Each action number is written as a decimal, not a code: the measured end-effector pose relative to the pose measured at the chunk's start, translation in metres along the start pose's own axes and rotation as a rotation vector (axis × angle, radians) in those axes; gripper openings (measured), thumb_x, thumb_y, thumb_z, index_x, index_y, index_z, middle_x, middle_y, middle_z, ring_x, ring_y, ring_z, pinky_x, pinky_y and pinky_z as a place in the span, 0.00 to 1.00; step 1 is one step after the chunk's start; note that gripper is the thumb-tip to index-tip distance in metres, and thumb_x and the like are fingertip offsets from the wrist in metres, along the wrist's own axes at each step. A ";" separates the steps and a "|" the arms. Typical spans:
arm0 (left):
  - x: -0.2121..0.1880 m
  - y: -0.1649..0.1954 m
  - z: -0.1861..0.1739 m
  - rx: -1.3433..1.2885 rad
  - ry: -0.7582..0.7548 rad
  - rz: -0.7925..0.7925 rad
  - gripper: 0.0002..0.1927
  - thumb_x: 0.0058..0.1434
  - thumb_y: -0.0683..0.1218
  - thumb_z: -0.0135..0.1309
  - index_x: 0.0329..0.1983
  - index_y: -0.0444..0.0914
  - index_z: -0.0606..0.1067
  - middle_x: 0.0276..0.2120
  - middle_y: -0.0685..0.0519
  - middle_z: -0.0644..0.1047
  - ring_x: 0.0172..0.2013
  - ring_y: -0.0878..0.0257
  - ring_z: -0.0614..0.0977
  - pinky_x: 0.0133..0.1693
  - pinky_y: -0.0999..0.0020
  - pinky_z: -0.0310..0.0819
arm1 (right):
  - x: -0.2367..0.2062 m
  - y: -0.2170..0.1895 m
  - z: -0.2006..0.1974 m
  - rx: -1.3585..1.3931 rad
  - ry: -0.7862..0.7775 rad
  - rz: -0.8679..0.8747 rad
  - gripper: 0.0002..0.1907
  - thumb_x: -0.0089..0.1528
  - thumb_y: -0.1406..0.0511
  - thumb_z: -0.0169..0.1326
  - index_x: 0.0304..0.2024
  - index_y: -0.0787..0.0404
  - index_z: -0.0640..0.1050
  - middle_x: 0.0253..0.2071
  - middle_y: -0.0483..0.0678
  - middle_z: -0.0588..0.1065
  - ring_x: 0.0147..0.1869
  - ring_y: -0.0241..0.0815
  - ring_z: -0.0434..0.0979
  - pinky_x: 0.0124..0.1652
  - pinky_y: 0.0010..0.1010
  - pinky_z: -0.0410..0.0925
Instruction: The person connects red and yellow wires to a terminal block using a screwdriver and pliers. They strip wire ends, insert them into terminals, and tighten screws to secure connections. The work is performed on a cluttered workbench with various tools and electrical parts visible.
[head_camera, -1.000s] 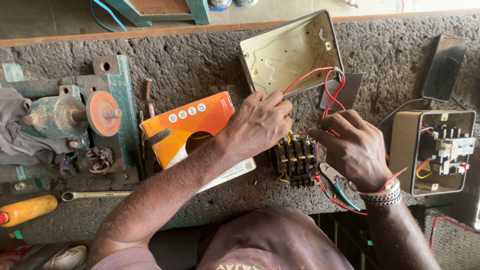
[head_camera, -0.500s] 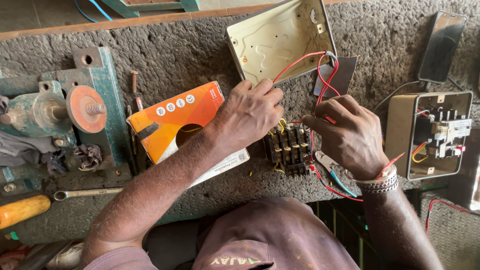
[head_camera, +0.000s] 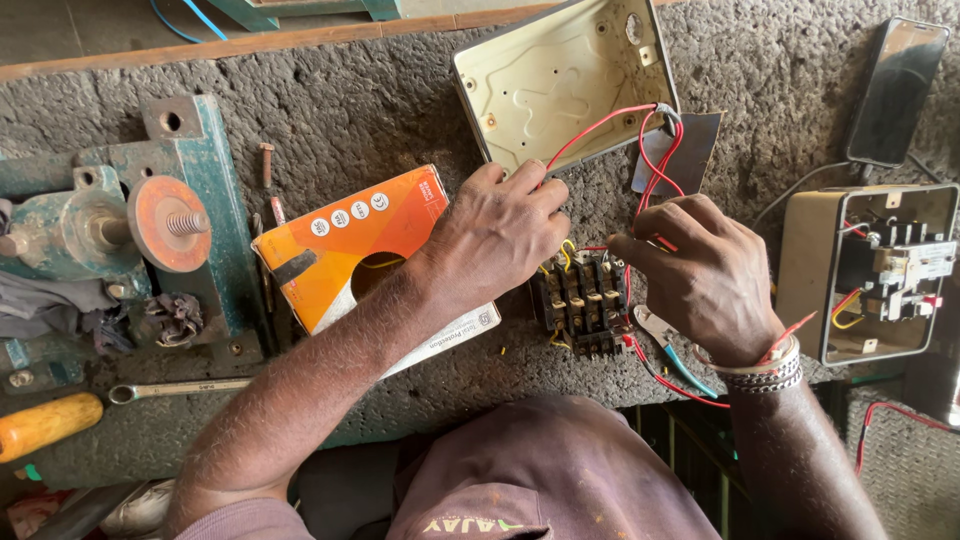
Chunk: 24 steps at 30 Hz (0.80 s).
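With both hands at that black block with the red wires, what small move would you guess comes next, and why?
Probably the right hand guides the red wire it pinches down into a terminal on the black block. The left hand rests at the block's upper left edge as if steadying it, and the wire runs loose from the open box above, apparently not yet fixed.

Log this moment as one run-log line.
left hand: on red wire | right hand: pinching red wires | black contactor: between hands | orange box: left
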<state>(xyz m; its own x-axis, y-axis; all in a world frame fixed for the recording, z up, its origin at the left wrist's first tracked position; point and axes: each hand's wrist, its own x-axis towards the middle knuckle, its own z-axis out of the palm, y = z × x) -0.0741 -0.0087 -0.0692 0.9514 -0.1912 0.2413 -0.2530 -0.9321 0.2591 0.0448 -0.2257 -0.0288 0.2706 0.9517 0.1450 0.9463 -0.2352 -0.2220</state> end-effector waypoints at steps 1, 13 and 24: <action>0.000 0.000 0.000 0.002 0.010 -0.001 0.08 0.58 0.44 0.57 0.23 0.41 0.76 0.31 0.55 0.73 0.42 0.61 0.77 0.36 0.62 0.74 | 0.000 0.000 0.000 0.000 0.000 0.000 0.25 0.42 0.71 0.60 0.43 0.48 0.85 0.42 0.40 0.75 0.47 0.42 0.76 0.39 0.35 0.73; 0.003 -0.002 -0.004 -0.017 -0.004 -0.019 0.08 0.58 0.45 0.57 0.23 0.41 0.75 0.31 0.55 0.72 0.41 0.61 0.76 0.35 0.63 0.73 | 0.001 0.003 -0.002 0.041 -0.015 0.018 0.29 0.42 0.71 0.59 0.46 0.50 0.85 0.42 0.42 0.75 0.47 0.44 0.76 0.40 0.38 0.72; 0.001 0.000 -0.003 0.013 0.020 -0.007 0.06 0.58 0.45 0.56 0.25 0.42 0.76 0.32 0.55 0.73 0.43 0.61 0.77 0.36 0.63 0.73 | 0.001 0.002 -0.003 0.047 0.011 0.044 0.27 0.43 0.74 0.59 0.45 0.50 0.85 0.42 0.41 0.76 0.45 0.44 0.76 0.40 0.37 0.72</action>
<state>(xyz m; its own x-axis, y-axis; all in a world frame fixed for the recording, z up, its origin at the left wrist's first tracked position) -0.0736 -0.0078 -0.0663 0.9494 -0.1789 0.2581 -0.2441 -0.9373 0.2485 0.0473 -0.2258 -0.0266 0.3140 0.9383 0.1450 0.9241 -0.2670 -0.2734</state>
